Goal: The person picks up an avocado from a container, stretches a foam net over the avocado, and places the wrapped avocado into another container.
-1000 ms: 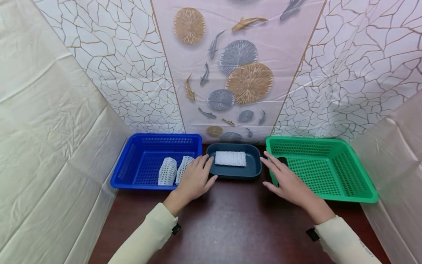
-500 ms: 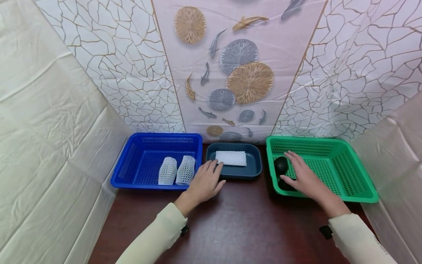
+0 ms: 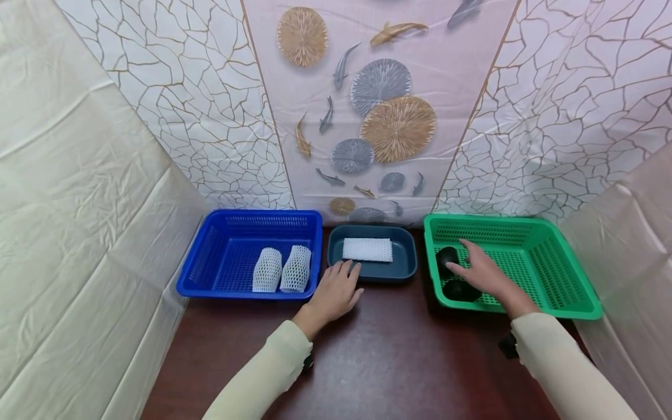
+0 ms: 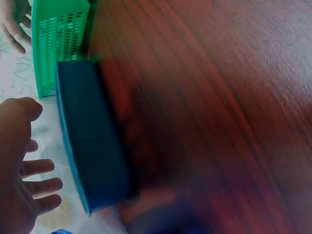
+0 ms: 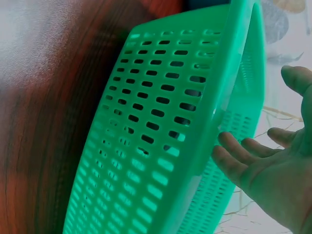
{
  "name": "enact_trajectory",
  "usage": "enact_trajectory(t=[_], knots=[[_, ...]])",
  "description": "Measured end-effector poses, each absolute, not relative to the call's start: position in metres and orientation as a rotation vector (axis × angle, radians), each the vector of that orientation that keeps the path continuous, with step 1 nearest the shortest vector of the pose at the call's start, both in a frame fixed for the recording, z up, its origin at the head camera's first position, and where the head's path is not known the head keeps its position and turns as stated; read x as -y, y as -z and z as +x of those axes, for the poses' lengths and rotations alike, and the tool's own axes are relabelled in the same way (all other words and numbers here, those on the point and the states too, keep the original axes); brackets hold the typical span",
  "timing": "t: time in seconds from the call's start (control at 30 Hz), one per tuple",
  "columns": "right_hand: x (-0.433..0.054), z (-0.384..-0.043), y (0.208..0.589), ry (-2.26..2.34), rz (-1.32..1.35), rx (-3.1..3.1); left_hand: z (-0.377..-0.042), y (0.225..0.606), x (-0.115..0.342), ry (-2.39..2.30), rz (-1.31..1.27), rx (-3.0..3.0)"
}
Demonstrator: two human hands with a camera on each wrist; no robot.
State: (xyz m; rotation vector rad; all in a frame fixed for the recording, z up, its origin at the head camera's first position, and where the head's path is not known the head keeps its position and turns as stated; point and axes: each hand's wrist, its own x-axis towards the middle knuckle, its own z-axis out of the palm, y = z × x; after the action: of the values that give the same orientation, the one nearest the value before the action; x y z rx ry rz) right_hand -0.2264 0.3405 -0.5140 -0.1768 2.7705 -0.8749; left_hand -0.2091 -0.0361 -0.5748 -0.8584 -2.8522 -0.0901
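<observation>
My right hand reaches over the left part of the green basket, fingers spread and holding nothing. Under and beside its thumb lie two smooth, black, rounded things, one behind the other. My left hand hovers at the front edge of the dark teal tray with relaxed fingers and nothing in its grip. A flat white foam net sleeve lies in that tray. In the left wrist view the left hand is beside the tray's wall, its palm bare.
At the left stands a blue basket with two puffed-out white foam net sleeves, one beside the other. All three containers stand in a row at the back of the brown table, against a patterned cloth wall.
My right hand has moved right from the basket's left rim to over its inside, uncovering the black things. The left hand has shifted right, off the blue basket's corner to the tray's front.
</observation>
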Motion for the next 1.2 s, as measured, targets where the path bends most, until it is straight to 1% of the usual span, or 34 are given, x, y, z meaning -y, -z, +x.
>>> enact_trajectory(t=[0.43, 0.67, 0.87, 1.2], knots=[[-0.346, -0.255, 0.53, 0.896, 0.038, -2.596, -0.221, 0.596, 0.035, -0.131, -0.896, 2.775], [-0.344, -0.262, 0.533, 0.969, 0.158, -2.462, -0.223, 0.6, 0.033, -0.14, -0.91, 2.741], [-0.342, -0.269, 0.542, 1.007, 0.219, -2.417, -0.223, 0.601, 0.032, -0.176, -0.924, 2.727], [-0.337, -0.275, 0.55, 0.939, 0.217, -2.455, -0.229, 0.602, 0.031, -0.193, -0.944, 2.731]])
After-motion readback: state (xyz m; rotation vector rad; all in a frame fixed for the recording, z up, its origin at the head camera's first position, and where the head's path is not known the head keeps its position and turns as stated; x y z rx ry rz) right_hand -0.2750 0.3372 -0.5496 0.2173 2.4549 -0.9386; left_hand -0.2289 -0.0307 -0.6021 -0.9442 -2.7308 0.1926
